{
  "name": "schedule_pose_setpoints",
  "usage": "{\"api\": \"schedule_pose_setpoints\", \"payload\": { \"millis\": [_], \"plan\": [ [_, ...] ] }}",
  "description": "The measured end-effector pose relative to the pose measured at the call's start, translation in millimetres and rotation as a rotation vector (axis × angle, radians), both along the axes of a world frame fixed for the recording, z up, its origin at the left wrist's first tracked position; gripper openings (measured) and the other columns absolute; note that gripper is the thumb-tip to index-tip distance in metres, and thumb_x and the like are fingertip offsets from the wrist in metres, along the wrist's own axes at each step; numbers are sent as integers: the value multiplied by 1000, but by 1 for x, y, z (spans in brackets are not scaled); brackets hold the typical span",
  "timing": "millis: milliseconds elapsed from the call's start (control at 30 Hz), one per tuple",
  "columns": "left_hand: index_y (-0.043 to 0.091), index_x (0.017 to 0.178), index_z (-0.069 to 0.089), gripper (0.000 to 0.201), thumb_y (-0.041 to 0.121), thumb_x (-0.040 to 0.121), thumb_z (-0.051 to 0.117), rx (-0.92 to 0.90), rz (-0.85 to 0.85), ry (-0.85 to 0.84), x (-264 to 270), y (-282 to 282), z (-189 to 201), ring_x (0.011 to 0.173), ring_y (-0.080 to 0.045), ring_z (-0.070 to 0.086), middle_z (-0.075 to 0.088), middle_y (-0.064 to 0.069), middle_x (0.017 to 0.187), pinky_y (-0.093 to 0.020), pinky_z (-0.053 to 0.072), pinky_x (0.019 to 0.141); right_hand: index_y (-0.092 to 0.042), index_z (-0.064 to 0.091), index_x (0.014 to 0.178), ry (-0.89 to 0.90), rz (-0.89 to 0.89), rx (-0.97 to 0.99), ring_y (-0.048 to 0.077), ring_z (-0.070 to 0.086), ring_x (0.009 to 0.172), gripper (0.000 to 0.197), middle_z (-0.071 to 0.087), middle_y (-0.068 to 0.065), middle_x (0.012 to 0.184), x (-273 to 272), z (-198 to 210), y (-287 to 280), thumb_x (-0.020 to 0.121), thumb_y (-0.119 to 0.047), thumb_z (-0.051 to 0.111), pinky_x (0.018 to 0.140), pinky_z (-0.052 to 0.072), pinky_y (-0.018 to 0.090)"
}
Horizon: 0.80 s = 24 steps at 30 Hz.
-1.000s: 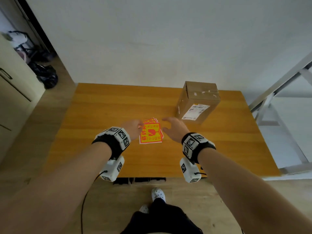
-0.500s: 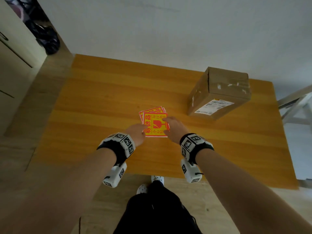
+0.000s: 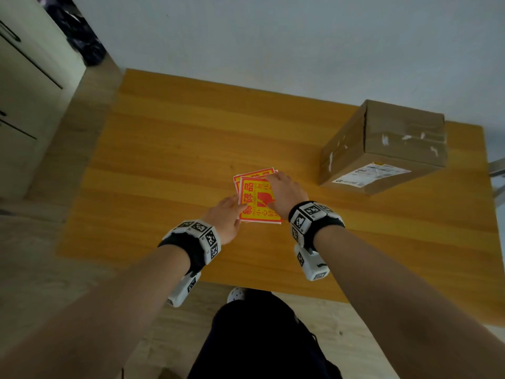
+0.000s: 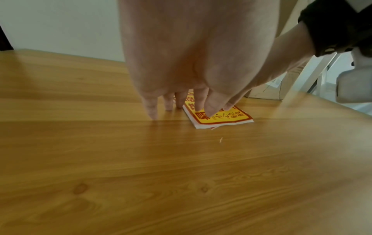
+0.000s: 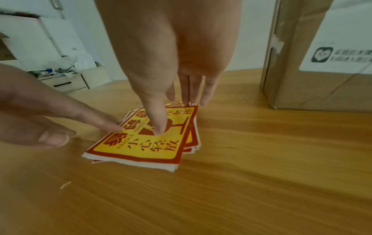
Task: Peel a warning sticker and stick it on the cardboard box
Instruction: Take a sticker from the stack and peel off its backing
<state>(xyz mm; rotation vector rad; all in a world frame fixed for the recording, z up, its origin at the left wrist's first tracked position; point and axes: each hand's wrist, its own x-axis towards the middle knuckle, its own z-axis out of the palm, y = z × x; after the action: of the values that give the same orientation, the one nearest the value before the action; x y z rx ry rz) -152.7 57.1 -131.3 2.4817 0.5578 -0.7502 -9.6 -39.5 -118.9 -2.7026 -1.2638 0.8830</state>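
a wooden table [image 3: 169, 149] fills most of the head view, standing against a pale wall [image 3: 273, 36], with a cream cabinet [image 3: 24, 86] off to its left. on the table's far right corner stands the cardboard box [image 3: 388, 138], taped shut, with a white shipping label [image 3: 371, 175] on its near side. well apart from the box, near the middle of the table, lies a small fanned stack of warning stickers [image 3: 252, 201], yellow with red borders and red print, each on white backing. the right hand [image 3: 284, 192] lies over the stack with straight fingers, the thumb tip pressing down on the top sticker's middle and the other fingertips [image 5: 205, 98] reaching its far edge. the left hand [image 3: 228, 214] is also uncurled, one straight finger touching the stack's left edge, the remaining fingertips [image 4: 151, 109] set on the bare wood just beside it. neither hand grips anything. both wrists wear black bands [image 3: 191, 247] with white marker blocks.
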Motion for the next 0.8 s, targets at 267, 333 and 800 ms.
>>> {"api": "schedule_pose_setpoints", "payload": {
  "millis": [267,333,800],
  "plan": [
    [23,145,32,51,14,96,41,-50,72,-85,-2,4,-2,144,-20,25,20,0,158,-36,38,111,-11,39,137,-24,-33,-24,31,40,130,78,39,13,141,1,-4,8,72,-24,78,104,38,44],
    [22,144,34,50,11,95,41,-93,125,-118,0,5,0,139,-19,36,27,0,156,-31,46,103,-11,44,132,-20,-65,0,30,43,127,71,42,12,137,2,-5,8,71,-25,78,103,41,43],
    [10,136,43,46,12,91,54,-286,508,-237,8,12,39,98,-25,64,67,-12,113,-33,52,82,-8,62,101,383,-496,395,20,62,92,15,67,11,107,17,27,-16,86,-6,63,72,53,30]
  ]
}}
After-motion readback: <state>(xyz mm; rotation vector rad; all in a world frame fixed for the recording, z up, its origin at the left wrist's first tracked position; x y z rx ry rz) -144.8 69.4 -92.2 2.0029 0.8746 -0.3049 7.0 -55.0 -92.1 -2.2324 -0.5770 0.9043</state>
